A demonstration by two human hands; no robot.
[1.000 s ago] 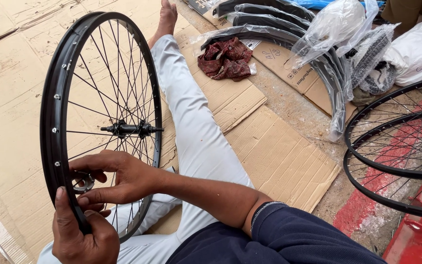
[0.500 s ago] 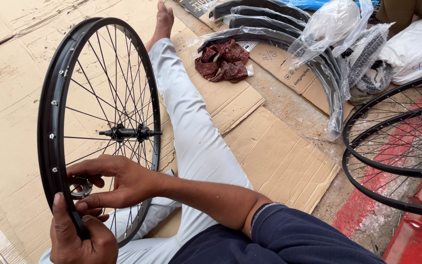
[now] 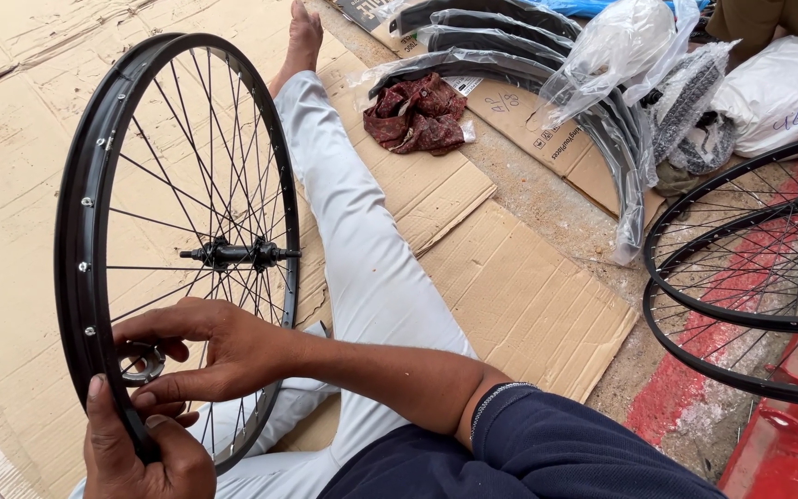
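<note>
Flattened cardboard sheets [image 3: 519, 296] cover the floor and serve as the work surface. A person sits on them with one leg in light grey trousers [image 3: 353, 240] stretched forward.

Bicycle wheel [image 3: 177, 240]: black rim, thin steel spokes, black hub [image 3: 237, 253] at centre. It stands upright on its edge, just left of the outstretched leg.

Left hand [image 3: 145, 453]: closed around the lower rim of the wheel, thumb pressed along the rim's outer face.

Right hand [image 3: 210, 351]: positioned directly above the left hand, at the lower spokes. Fingers are curled in a partial pinch, and the fingertips touch a small round metal ring [image 3: 142, 362] that sits just inside the rim. Whether the ring is fully gripped cannot be told.

Beyond the wheel, past the leg, a dark red rag [image 3: 417, 115] lies on the cardboard. Black mudguards [image 3: 528, 69], partly wrapped in clear plastic, lie behind the rag. Two further spoked wheels [image 3: 750, 277] rest well to the right of the held wheel.
</note>
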